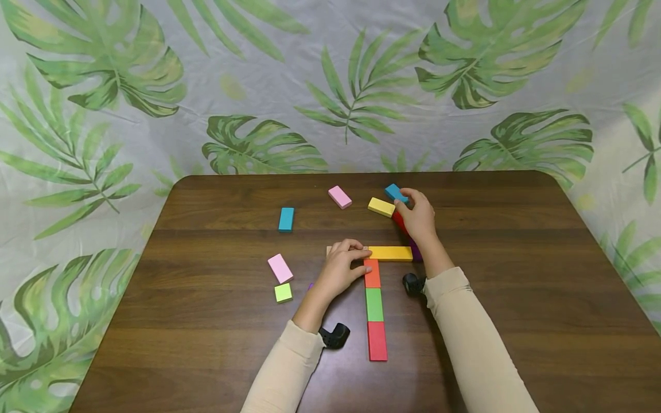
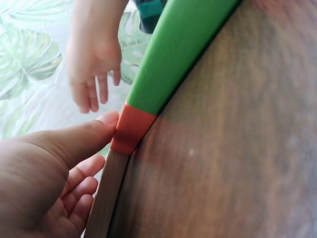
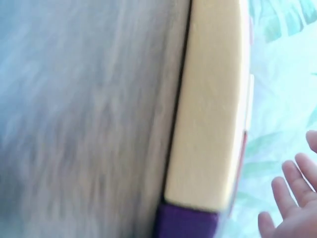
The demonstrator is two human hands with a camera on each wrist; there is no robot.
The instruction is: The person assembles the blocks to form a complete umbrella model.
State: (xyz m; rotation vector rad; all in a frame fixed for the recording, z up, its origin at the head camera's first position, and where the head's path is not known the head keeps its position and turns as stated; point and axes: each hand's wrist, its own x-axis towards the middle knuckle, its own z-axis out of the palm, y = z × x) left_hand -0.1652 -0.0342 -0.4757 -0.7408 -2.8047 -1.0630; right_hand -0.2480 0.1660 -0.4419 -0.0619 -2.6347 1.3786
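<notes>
My left hand (image 1: 339, 268) lies over the middle of a row of blocks. Its thumb touches the orange block (image 2: 133, 128), and the index fingertip meets the end of the long yellow block (image 1: 390, 253). Beyond the orange block in the head view come a green block (image 1: 374, 304) and a red block (image 1: 377, 341). My right hand (image 1: 419, 217) hovers with loose fingers over a blue block (image 1: 395, 191), beside a short yellow block (image 1: 381, 207). Its fingers (image 3: 292, 173) are spread and empty in the right wrist view. A dark red block (image 1: 400, 221) and a purple block (image 1: 416, 251) are partly hidden under that arm.
Toward the left lie a blue block (image 1: 286, 219), a pink block (image 1: 280, 268) and a small lime block (image 1: 283, 292). Another pink block (image 1: 339, 197) is near the far edge of the wooden table (image 1: 206, 321). A leaf-patterned cloth (image 1: 361, 86) hangs behind.
</notes>
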